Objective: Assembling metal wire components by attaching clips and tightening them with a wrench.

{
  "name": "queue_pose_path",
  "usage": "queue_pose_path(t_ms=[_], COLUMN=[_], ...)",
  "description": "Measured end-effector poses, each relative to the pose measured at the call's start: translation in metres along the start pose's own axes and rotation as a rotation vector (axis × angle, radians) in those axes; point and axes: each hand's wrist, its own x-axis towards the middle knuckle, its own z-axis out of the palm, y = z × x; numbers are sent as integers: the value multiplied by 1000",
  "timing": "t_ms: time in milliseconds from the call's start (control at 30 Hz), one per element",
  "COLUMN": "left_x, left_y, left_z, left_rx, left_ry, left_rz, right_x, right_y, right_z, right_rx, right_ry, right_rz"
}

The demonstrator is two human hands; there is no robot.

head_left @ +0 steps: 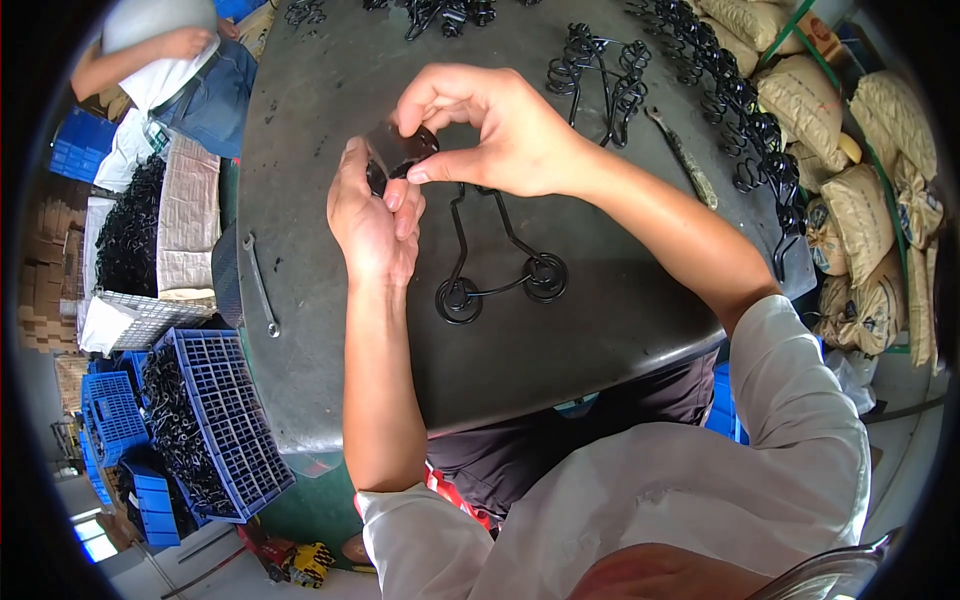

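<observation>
Above the dark table (600, 330), my two hands meet at a small dark, glossy part (422, 147), whose kind I cannot make out. My left hand (372, 225) is closed around its lower left side, thumb up. From the right, my right hand (510, 130) pinches it between thumb and fingers. Much of the part is hidden by the fingers. Just below the hands lies a bent black wire spring (500, 290), with a coil at each lower corner; its upper end is partly covered by my right hand.
More black wire springs (600, 80) lie beyond my right hand, with a row of springs (740, 130) along the right edge. A wrench (260, 285) lies left, a worn rod (683, 160) right. Blue crates (228, 420), sacks (850, 215) and another person (170, 60) surround the table.
</observation>
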Motion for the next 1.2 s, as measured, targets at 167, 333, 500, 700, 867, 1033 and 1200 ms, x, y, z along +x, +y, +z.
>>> queue_pose_path(t_ms=[167,333,500,700,867,1033,1200], left_x=[1,-3,-4,-4,-1,-1,4], left_y=[-3,-8,-13,-17,-12,-8,-7], left_z=[-4,2,6,9,0,5,-2], left_rx=[-55,177,327,333,265,204,270], left_ry=[-41,49,60,59,-158,-234,-149], left_rz=[-5,125,208,90,-33,-37,91], right_x=[-1,-3,-4,-5,-2,-1,4], right_y=[-9,1,8,10,4,14,9], right_z=[4,10,14,12,1,-7,-15], right_rx=[-113,-48,-41,-256,-244,-77,74], right_ry=[-4,19,42,-58,-155,-131,-71], right_rz=[1,-9,-25,5,174,185,192])
